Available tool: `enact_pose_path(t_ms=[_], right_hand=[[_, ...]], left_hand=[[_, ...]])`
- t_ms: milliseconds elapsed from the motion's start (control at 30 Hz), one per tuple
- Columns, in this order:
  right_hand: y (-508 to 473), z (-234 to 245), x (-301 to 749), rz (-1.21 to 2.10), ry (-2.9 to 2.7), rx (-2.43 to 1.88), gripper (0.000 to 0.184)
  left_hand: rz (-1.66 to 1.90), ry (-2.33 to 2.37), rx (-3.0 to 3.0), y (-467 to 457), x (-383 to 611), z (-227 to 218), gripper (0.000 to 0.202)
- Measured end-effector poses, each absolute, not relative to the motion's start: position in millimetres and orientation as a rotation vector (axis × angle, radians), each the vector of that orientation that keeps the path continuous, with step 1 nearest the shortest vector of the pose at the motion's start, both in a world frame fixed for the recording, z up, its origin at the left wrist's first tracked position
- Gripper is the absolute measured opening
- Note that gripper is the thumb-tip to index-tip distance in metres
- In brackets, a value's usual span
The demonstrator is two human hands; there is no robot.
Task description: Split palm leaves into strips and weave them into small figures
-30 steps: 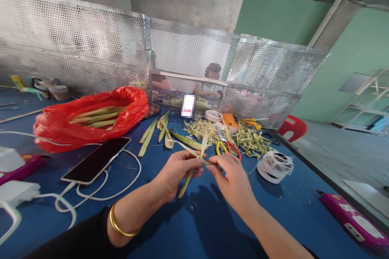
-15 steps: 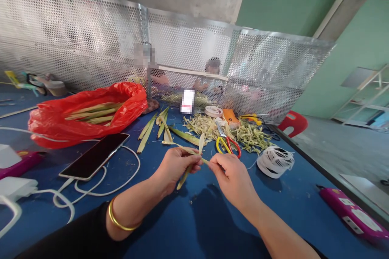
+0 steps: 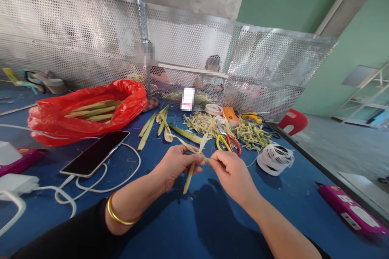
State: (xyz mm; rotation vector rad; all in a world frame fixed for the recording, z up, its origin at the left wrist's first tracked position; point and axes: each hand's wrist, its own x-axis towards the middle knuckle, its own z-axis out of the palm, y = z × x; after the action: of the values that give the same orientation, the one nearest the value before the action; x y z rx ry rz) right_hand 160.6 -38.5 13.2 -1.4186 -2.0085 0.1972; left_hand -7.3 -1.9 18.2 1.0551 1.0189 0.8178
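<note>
My left hand point(image 3: 178, 166) is closed in a pinch around crossed pale-green leaf strips point(image 3: 189, 180). One strip end points up past the fingers, another hangs down below them, and a third reaches out to the upper left. On the right side, my right hand point(image 3: 232, 174) pinches the short end of a strip close to the left fingertips. The crossing itself is partly hidden by my fingers. Just beyond my hands lie scissors point(image 3: 228, 142) with one yellow and one red handle. Loose leaf pieces point(image 3: 148, 129) rest on the blue table point(image 3: 164, 226).
A red plastic bag point(image 3: 45, 127) holding long leaves lies at left, beside a phone point(image 3: 95, 156) with a white cable. Heaps of leaf scraps point(image 3: 253, 135) and a white cord spool point(image 3: 275, 160) sit at right. Behind stands a perforated metal screen point(image 3: 185, 36), with people beyond it.
The hanging strip end has swung slightly right, and the upright one leans more to the right. Both hands keep their hold in nearly the same place.
</note>
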Motion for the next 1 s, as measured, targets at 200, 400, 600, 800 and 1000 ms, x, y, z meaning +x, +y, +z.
enact_pose_path(t_ms=[200, 400, 600, 800, 1000], right_hand=[[-43.5, 14.9, 155.3, 0.171, -2.059, -1.313, 0.026], [-40.9, 17.4, 159.8, 0.277, -1.980, -1.403, 0.027], [-32.3, 17.3, 167.2, 0.707, -1.686, -1.442, 0.036], [-27.1, 11.1, 158.4, 1.006, -1.345, -1.284, 0.021], [-28.6, 5.7, 154.6, 0.849, -1.400, -1.331, 0.017]], left_hand=[[0.909, 1.059, 1.007, 1.7, -2.6, 17.0, 0.014], [0.892, 1.002, 0.995, 3.8, -7.6, 15.2, 0.019], [0.824, 0.968, 1.042, -2.1, -8.0, 19.0, 0.023], [0.639, 0.931, 1.134, -10.8, -1.3, 14.2, 0.026], [0.632, 0.973, 1.206, -10.6, 2.3, 10.0, 0.019]])
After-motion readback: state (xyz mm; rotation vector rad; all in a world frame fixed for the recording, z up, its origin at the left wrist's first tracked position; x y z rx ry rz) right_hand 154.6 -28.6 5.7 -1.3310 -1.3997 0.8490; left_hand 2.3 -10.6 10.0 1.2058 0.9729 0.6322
